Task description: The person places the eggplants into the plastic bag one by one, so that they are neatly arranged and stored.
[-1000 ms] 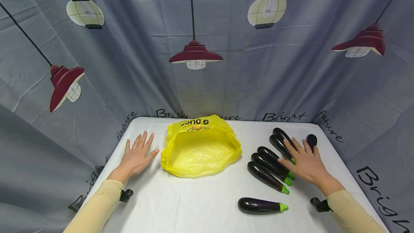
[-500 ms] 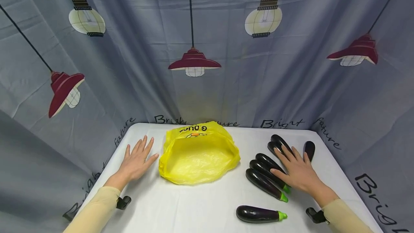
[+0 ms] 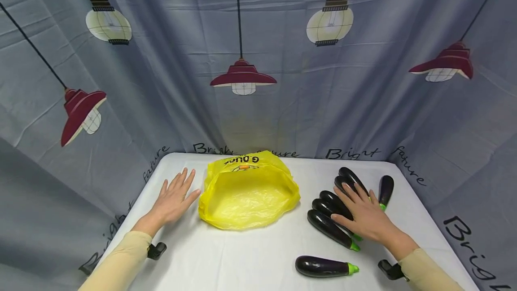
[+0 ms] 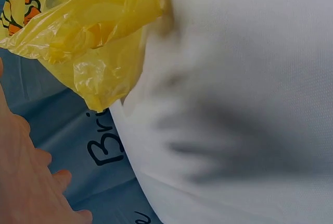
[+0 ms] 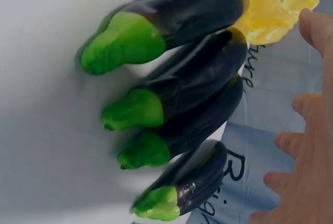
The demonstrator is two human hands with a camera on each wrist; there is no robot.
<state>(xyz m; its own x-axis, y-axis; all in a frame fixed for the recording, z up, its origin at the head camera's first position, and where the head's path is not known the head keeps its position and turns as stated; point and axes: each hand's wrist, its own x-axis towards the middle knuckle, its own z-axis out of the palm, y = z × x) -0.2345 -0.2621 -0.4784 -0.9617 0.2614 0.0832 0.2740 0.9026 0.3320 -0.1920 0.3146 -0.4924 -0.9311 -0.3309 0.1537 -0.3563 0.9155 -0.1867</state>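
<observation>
Purple-black, a lone eggplant [image 3: 322,266] lies near right on the white table [image 3: 242,259], beyond it more eggplants [image 3: 328,228] below an empty right hand [image 3: 367,218], fingers spread wide, the left hand [image 3: 168,204] likewise splayed beside a yellow plastic bag [image 3: 242,174] whose creases apparently prop its mouth agape.

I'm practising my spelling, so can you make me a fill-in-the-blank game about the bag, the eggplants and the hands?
1. The colour of the plastic bag is ____.
2. The stem ends of the eggplants are coloured ____.
3. The hand nearest the eggplants is the person's ____ hand.

Missing words: yellow; green; right.
</observation>
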